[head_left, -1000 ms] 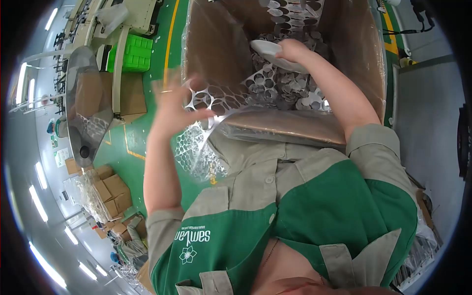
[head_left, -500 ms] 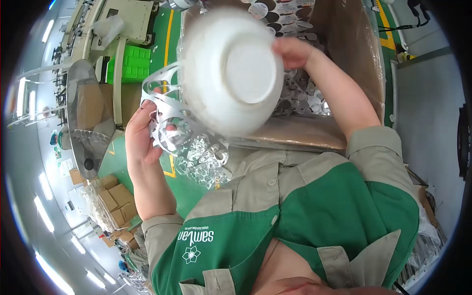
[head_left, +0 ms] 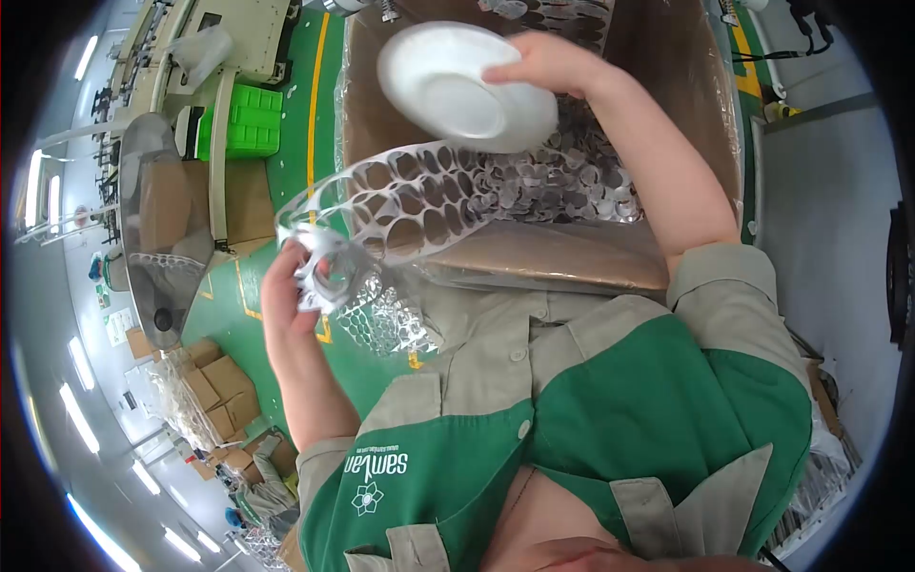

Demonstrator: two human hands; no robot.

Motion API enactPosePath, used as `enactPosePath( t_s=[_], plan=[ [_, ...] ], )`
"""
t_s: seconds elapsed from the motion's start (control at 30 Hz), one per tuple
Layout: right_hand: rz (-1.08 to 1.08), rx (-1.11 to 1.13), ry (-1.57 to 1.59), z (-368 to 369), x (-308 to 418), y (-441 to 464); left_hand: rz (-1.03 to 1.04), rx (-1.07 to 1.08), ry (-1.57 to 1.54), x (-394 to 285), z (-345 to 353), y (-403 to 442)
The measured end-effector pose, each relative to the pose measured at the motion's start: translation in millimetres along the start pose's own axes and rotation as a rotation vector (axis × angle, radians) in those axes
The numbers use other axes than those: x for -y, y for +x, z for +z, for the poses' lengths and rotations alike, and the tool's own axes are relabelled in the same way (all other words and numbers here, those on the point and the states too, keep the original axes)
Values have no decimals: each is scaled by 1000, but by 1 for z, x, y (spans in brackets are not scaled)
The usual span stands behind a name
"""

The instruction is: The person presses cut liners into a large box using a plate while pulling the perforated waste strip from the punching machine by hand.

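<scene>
My left hand [head_left: 291, 294], on the left side, is wrapped round a bunched part of a silvery strip punched with round holes [head_left: 405, 195]. From there the strip stretches right across the rim of a plastic-lined cardboard box [head_left: 562, 257]. Over the box, my right hand [head_left: 543, 65] grips the edge of a white bowl [head_left: 462, 81], tilted with its base facing me. Many small round discs [head_left: 562, 181] lie inside the box below the bowl. A printed strip with discs [head_left: 562, 17] shows at the box's far end.
A heap of punched strip scrap [head_left: 386, 319] lies below my left hand. Farther left are a green crate [head_left: 253, 121], a machine [head_left: 238, 38], a grey curved panel [head_left: 162, 229] and stacked cartons [head_left: 224, 386]. Another person [head_left: 272, 491] is at lower left.
The bowl came up out of the box, close to the camera, then moved back over the box. My left hand has taken hold of the punched strip, which now stretches out more.
</scene>
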State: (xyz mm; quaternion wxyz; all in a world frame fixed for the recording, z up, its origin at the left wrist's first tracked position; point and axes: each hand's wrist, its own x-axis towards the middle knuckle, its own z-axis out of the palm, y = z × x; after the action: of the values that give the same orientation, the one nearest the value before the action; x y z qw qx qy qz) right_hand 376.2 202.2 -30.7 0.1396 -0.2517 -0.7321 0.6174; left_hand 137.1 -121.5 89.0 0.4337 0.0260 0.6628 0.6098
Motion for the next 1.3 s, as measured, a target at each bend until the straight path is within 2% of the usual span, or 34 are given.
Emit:
enactPosePath(
  t_s=[0.03, 0.1, 0.13, 0.17, 0.2, 0.23, 0.27, 0.3, 0.33, 0.37, 0.4, 0.47, 0.5, 0.53, 0.57, 0.6, 0.67, 0.73, 0.77, 0.8, 0.83, 0.87, 0.9, 0.93, 1.0, 1.07, 1.1, 1.13, 1.2, 1.23, 1.27, 1.3],
  plan=[
    [-97, 79, 328, 1, 19, -6, 23, -98, 19, -10, 16, -21],
    [-191, 229, 860, 8, 14, -6, 42, -42, 29, -31, -3, -49],
    [-251, 519, 1170, 15, -15, 1, 156, -128, 130, -38, 1, -71],
    [-219, 714, 1352, 24, -52, 4, 556, -36, 536, -31, -4, -92],
    [-63, 547, 1253, 35, -98, 7, 1003, -96, 892, -24, -9, -114],
    [206, 380, 1026, 43, -134, -2, 1198, -174, 1105, -31, -23, -131],
    [411, 170, 662, 56, -177, -7, 1349, -189, 1084, -38, -31, -142],
    [356, 71, -331, 56, -221, -17, 1407, -246, 1075, -37, -36, -149],
    [423, -33, -588, 63, -244, -37, 1463, -307, 1064, -36, -42, -156],
    [555, -98, -654, 65, -282, -49, 1516, -372, 1052, -36, -48, -163],
    [689, -159, -721, 67, -309, -55, 1474, -470, 1013, -32, -60, -161],
    [710, -57, -784, 48, -312, -55, 1376, -650, 924, -25, -86, -156],
    [708, 30, -875, 38, -264, -52, 1230, -598, 705, -29, -99, -146],
    [719, 77, -861, 31, -253, -39, 391, -506, 227, -86, -174, -126],
    [731, 122, -840, 24, -248, -25, 305, -453, 357, -88, -243, -107],
    [690, 121, -856, 23, -235, -18, 113, -539, 440, -94, -293, -88],
    [635, 123, -863, 24, -204, -3, 51, -817, 1530, -88, -252, -67],
    [536, 188, -947, 31, -170, 10, 264, -508, 1686, -96, -156, -52],
    [454, 226, -1025, 32, -151, 15, 657, -326, 1237, -86, -100, -40],
    [368, 229, -1021, 30, -137, 16, 784, -58, 1270, -76, -22, -32],
    [278, 235, -1013, 30, -121, 16, 1007, 79, 1494, -59, 24, -9],
    [261, 203, -952, 29, -98, 15, 998, 30, 1820, -29, 59, 10],
    [194, 171, -903, 26, -84, 16, 742, 162, 2051, -4, 93, 9],
    [131, 135, -851, 21, -71, 16, 744, 300, 2097, 31, 90, 33],
    [-17, -26, -751, 7, -33, 7, 138, 566, 2625, 61, 120, 39],
    [-141, -144, -614, -11, 8, -5, 137, 599, 2340, 79, 95, 72],
    [-190, -193, -433, -20, 23, -12, 362, 568, 2135, 76, 85, 75],
    [-226, -259, -239, -24, 52, -30, 405, 553, 1887, 64, 85, 70],
    [-397, -54, 371, -38, 94, -55, 510, 437, 1318, 36, 96, 41],
    [-387, -25, 617, -36, 104, -64, 451, 351, 1096, 21, 96, 28],
    [-370, 8, 865, -34, 108, -68, 462, 439, 827, 10, 91, 23],
    [-484, 229, 988, -31, 93, -57, 448, 165, 1024, -7, 89, 2]
  ],
)
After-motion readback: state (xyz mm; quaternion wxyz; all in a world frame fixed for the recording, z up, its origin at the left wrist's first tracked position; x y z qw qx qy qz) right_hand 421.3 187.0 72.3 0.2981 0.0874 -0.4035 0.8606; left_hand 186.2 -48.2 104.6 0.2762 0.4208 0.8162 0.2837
